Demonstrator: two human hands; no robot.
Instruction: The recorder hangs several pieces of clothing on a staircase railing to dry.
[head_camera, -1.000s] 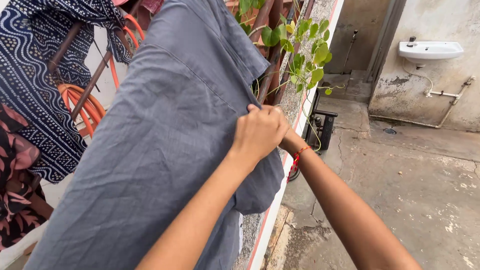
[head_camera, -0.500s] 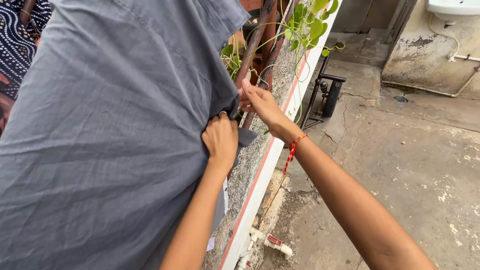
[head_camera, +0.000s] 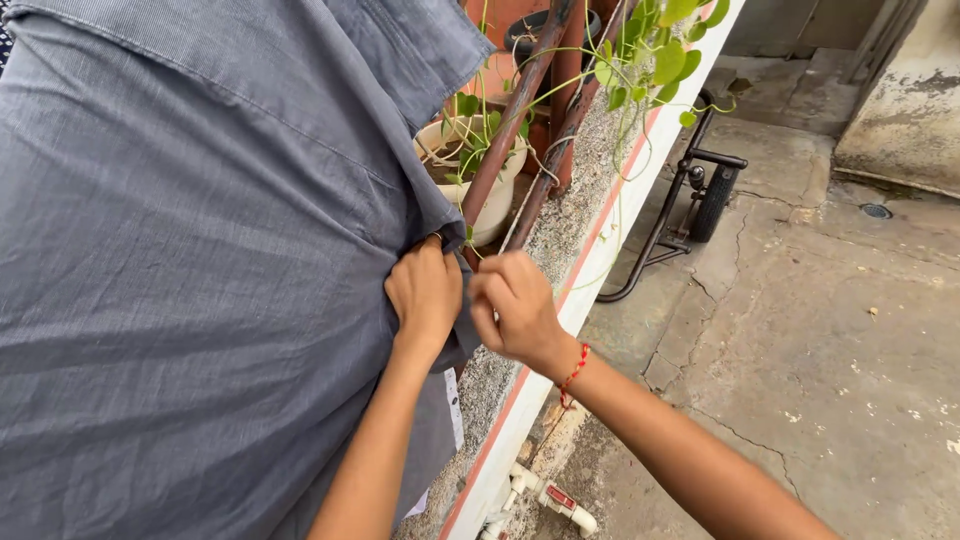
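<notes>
Both hands at a grey shirt (head_camera: 200, 280) on the wall's edge.
Left hand (head_camera: 425, 290) grips its hem, fingers closed; right hand (head_camera: 512, 310) curls loosely beside it, its hold unclear.

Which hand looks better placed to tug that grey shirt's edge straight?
Probably the left hand: it already pinches the grey shirt at its edge. The right hand sits beside it, curled, grip unclear.

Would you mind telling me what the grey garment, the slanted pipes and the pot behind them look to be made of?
The grey garment looks like thin woven cotton, matte and finely creased. The slanted pipes seem to be metal, with a rusty brown coat. The pale pot looks like plastic or glazed ceramic; its smooth rim leaves that open.
</notes>
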